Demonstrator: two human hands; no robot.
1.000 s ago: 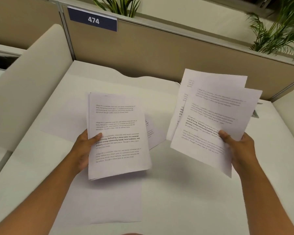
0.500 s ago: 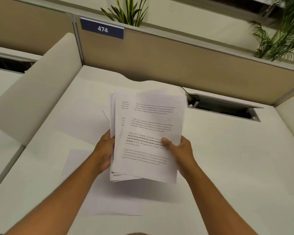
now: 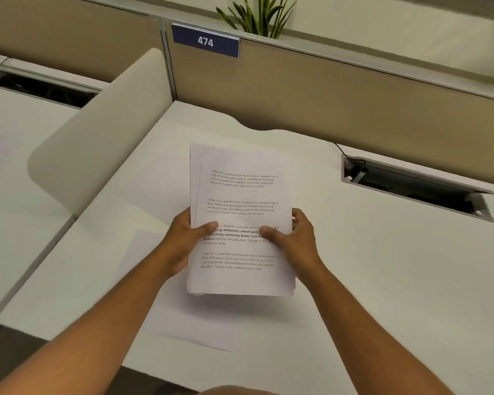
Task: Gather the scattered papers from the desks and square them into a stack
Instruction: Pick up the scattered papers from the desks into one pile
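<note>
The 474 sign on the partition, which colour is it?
The sign is dark blue with white digits; the head view shows it clearly.

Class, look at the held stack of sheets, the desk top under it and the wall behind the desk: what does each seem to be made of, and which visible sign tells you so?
Stack of sheets: thin white printed paper; matte, with separate edges showing.
Desk top: smooth off-white surface, probably laminate; even and faintly sheened.
Partition wall: tan, flat, likely fabric-covered, with a metal-looking top rail; weave cannot be seen.
</note>
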